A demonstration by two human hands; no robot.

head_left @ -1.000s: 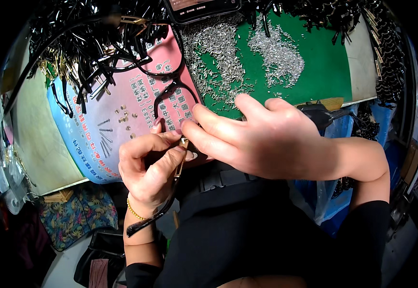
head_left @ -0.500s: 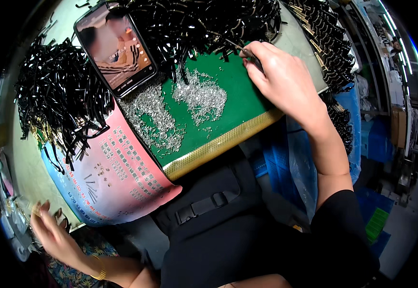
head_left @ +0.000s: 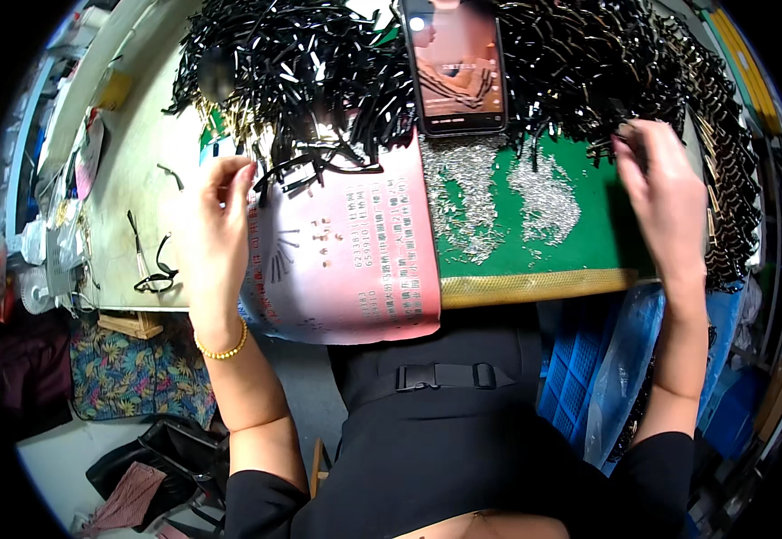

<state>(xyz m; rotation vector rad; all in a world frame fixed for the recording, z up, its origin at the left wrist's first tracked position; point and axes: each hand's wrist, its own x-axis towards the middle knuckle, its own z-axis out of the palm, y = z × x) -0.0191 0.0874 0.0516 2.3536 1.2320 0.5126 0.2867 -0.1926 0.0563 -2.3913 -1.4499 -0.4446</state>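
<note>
My right hand (head_left: 665,193) is at the far right of the green mat (head_left: 606,234), beside a heap of shiny black eyeglass temples (head_left: 579,63). Its fingers are closed on a slender dark tool, mostly hidden now. My left hand (head_left: 216,238), a yellow bead bracelet on its wrist, hangs over the left edge of the pink printed sheet (head_left: 355,305). Its fingers are curled in, and what they hold, if anything, is hidden. Close to its fingertips lies a black glasses frame (head_left: 346,162). Silvery small metal pieces (head_left: 548,202) lie in two patches on the mat.
A phone (head_left: 458,72) showing a video stands among the black heaps at the back. Loose black glasses parts (head_left: 153,260) lie on the pale tabletop at left. A gold-coloured strip (head_left: 535,287) edges the mat. Blue crates (head_left: 575,359) are below the right side.
My left hand has come up from the table's lower left corner to the pink sheet, its fingers now curled. My right hand stays beside the black temples. The whole view has turned.
</note>
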